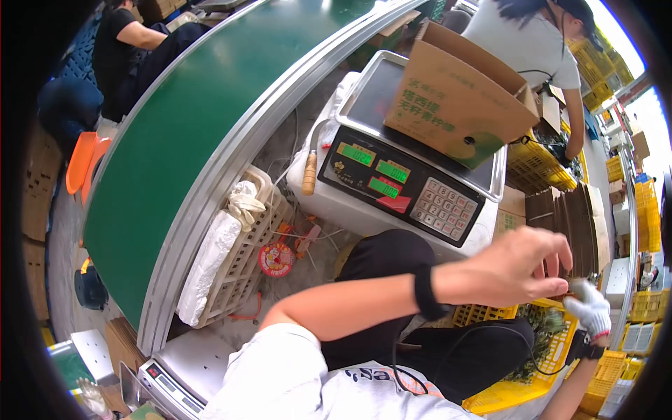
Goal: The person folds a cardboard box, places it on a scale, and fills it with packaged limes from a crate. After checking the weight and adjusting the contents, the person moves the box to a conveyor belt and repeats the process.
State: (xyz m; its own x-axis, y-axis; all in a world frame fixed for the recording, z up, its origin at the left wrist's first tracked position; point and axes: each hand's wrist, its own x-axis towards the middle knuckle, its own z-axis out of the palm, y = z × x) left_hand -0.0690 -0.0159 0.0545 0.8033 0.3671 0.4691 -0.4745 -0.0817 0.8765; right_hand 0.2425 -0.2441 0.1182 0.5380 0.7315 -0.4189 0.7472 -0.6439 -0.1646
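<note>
My left hand (514,269), bare with a black band at the wrist, reaches across to the right; its fingers are loosely curled and apart, with nothing visible in them. Close to its thumb is my right hand (591,309), in a white knitted glove, fingers bent together; what they hold, if anything, is too blurred to name. Below both hands stands a yellow crate (500,399) with green contents (546,332). A printed cardboard box (458,101), open at the top, sits tilted on the pan of a digital scale (399,189) with lit green displays.
A wooden-handled hook (309,171) lies left of the scale. A green conveyor belt (161,140) runs along the left, beside a white plastic basket (234,259) and red tape roll (276,260). Flattened cardboard (581,227) stands at right. A co-worker (525,42) bends beyond the box.
</note>
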